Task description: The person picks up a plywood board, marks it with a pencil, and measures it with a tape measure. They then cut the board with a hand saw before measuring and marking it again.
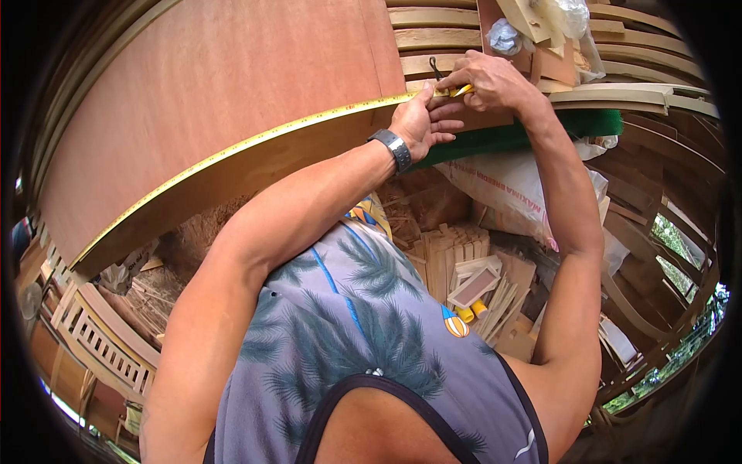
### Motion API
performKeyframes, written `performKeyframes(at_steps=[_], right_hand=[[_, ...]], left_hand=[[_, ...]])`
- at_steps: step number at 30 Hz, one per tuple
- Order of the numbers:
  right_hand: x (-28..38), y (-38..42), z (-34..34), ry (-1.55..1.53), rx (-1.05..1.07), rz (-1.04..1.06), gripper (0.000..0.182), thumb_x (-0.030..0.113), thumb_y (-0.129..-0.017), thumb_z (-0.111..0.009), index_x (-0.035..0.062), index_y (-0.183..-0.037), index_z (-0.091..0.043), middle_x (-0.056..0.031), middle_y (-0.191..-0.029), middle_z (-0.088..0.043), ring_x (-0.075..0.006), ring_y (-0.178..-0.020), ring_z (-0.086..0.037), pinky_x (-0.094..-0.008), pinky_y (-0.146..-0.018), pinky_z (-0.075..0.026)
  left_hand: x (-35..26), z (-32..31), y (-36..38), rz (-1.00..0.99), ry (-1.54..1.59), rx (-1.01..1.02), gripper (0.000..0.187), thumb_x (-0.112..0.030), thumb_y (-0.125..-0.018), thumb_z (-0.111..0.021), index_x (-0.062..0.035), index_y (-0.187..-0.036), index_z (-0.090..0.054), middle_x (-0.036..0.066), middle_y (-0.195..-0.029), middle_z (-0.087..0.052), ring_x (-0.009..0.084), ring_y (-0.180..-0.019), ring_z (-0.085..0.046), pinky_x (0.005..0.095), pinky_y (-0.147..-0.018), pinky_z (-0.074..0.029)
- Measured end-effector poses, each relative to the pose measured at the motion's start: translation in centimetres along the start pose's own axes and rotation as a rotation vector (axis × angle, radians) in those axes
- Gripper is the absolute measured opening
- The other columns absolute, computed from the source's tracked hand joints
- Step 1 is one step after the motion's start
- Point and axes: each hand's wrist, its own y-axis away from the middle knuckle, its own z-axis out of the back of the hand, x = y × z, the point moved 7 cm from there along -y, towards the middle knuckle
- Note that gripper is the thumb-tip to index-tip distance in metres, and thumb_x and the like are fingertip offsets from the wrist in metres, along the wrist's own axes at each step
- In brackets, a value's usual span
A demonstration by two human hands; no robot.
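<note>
A yellow tape measure [255, 145] stretches along the near edge of a large plywood sheet [232, 69], from its far-left corner to my hands. My left hand [417, 124], with a dark watch on the wrist, has its thumb on the tape at the board's right end; its other fingers extend below the edge. Just to the right, the bent fingers of my right hand [495, 81] pinch a small yellow object [464, 90] whose kind I cannot tell. A black cord loop [435, 68] sticks up beside those fingertips.
Slatted wood [437, 39] lies behind the hands, with wood offcuts and a crumpled plastic bag [505, 37] on it. Below the board are a green strip [487, 143], a white printed sack [502, 182] and stacked wood pieces [456, 251]. A slatted wooden piece [104, 340] stands at left.
</note>
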Motion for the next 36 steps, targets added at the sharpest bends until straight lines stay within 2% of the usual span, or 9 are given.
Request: performKeyframes(at_steps=[2, 4, 8, 14, 18, 22, 27, 32, 36], right_hand=[[-0.3, 0.1, -0.4, -0.005, 0.051, -0.044, 0.054, 0.008, -0.067, -0.066, 0.0243, -0.118, -0.074, -0.0108, -0.109, -0.072, -0.0303, -0.109, -0.063, -0.04, -0.09, -0.055], [-0.1, 0.2, -0.2, 0.01, -0.065, 0.029, 0.053, 0.009, -0.066, -0.067, 0.0241, -0.116, -0.074, -0.005, -0.096, -0.069, -0.028, -0.099, -0.062, -0.0375, -0.084, -0.055], [-0.4, 0.2, -0.6, 0.013, -0.062, 0.037, 0.051, 0.009, -0.067, -0.067, 0.0232, -0.115, -0.075, -0.0047, -0.096, -0.069, -0.0277, -0.099, -0.062, -0.038, -0.084, -0.055], [0.8, 1.4, 1.5, -0.083, -0.128, -0.02, 0.041, 0.007, -0.066, -0.065, 0.0162, -0.104, -0.075, -0.0117, -0.094, -0.067, -0.0341, -0.095, -0.062, -0.0435, -0.081, -0.054], [1.0, 3.2, 2.4, -0.182, -0.083, -0.055, 0.036, 0.008, -0.066, -0.065, 0.0141, -0.101, -0.074, -0.0087, -0.101, -0.067, -0.0314, -0.102, -0.061, -0.0432, -0.09, -0.051], [1.9, 3.5, 3.4, -0.162, -0.06, 0.027, 0.037, 0.009, -0.064, -0.064, 0.0121, -0.1, -0.073, -0.0083, -0.098, -0.068, -0.0305, -0.098, -0.06, -0.0427, -0.085, -0.051], [3.6, 1.1, 3.2, -0.142, 0.003, 0.063, 0.036, 0.012, -0.064, -0.064, 0.0128, -0.099, -0.073, -0.0102, -0.087, -0.071, -0.0334, -0.087, -0.061, -0.046, -0.077, -0.052], [7.1, -3.0, 3.9, -0.164, -0.092, 0.261, 0.052, 0.014, -0.06, -0.06, 0.0176, -0.11, -0.075, -0.0085, -0.078, -0.069, -0.03, -0.075, -0.054, -0.0404, -0.071, -0.05], [9.5, -5.6, 6.9, -0.124, -0.123, 0.22, 0.055, 0.012, -0.06, -0.06, 0.0192, -0.113, -0.075, -0.0084, -0.076, -0.067, -0.0292, -0.073, -0.054, -0.0397, -0.068, -0.05]], left_hand=[[0.1, 0.0, -0.1, 0.0, -0.001, -0.004, 0.056, -0.052, -0.106, -0.03, -0.0096, -0.138, -0.048, 0.012, -0.13, -0.062, 0.0271, -0.103, -0.065, 0.0387, -0.08, -0.051], [0.1, 0.0, -0.3, -0.001, 0.015, 0.007, 0.055, -0.05, -0.107, -0.028, -0.0099, -0.139, -0.047, 0.012, -0.13, -0.062, 0.0274, -0.103, -0.065, 0.0389, -0.08, -0.051], [0.1, 0.1, -0.3, 0.0, -0.006, -0.01, 0.055, -0.049, -0.107, -0.026, -0.0099, -0.139, -0.048, 0.012, -0.13, -0.062, 0.0266, -0.102, -0.065, 0.039, -0.08, -0.051], [1.1, 0.7, -0.5, 0.054, 0.048, 0.083, 0.052, -0.05, -0.107, -0.032, -0.0114, -0.137, -0.049, 0.012, -0.128, -0.066, 0.0242, -0.097, -0.067, 0.0358, -0.074, -0.055], [-0.6, 2.3, 4.6, 0.1, 0.138, 0.115, 0.053, -0.052, -0.104, -0.042, -0.0138, -0.14, -0.048, 0.013, -0.132, -0.062, 0.0239, -0.097, -0.067, 0.0329, -0.073, -0.055], [-4.8, 7.7, 12.7, 0.004, 0.207, 0.057, 0.051, -0.049, -0.104, -0.044, -0.0174, -0.143, -0.045, 0.011, -0.131, -0.061, 0.0223, -0.099, -0.067, 0.0339, -0.075, -0.055], [-9.4, 16.9, 23.5, -0.328, 0.239, -0.174, 0.039, -0.045, -0.105, -0.046, -0.0152, -0.127, -0.056, 0.007, -0.12, -0.067, 0.0204, -0.104, -0.066, 0.0325, -0.075, -0.055], [-15.9, 24.8, 34.5, -0.777, 0.228, -0.322, 0.032, -0.038, -0.106, -0.046, -0.011, -0.113, -0.062, 0.007, -0.115, -0.069, 0.018, -0.101, -0.067, 0.0326, -0.078, -0.056], [-21.0, 30.9, 41.3, -0.948, 0.323, -0.479, 0.033, -0.036, -0.107, -0.043, -0.0086, -0.104, -0.06, 0.008, -0.105, -0.069, 0.0214, -0.096, -0.067, 0.0338, -0.078, -0.056]])
